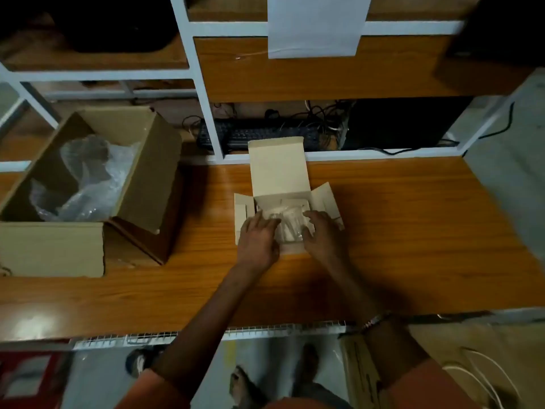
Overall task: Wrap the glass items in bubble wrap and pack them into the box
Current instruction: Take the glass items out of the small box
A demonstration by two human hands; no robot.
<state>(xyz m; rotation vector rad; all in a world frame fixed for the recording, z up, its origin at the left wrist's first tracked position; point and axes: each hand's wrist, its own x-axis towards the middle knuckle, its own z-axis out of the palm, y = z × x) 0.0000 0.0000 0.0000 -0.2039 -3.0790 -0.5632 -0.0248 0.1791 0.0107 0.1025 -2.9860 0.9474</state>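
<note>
Two hands are working inside the small box [280, 184] right now. Your left hand [259, 234] is pressing down on the wrapped glass item [290, 224] with its fingers laid nearly straight, and your right hand [320, 231] is curling its fingers against the bundle's other side; whether that hand is truly gripping it or only steadying it is too blurred to tell.

The bundle is sitting between your palms, just beyond your knuckles, down in the box's well. Its long axis appears to be running away from you, toward the upright lid flap, though the clear wrap is hiding its outline. Neither hand is nearer; both are touching it.

Side flaps are standing open just outside each wrist, so I judge you are having little room to spread sideways; the free way is straight up and back toward you. The wooden desk [413, 231] is lying open beyond your right hand. Well off past your left hand, the large carton [53, 249] is holding loose bubble wrap [88, 184].
</note>
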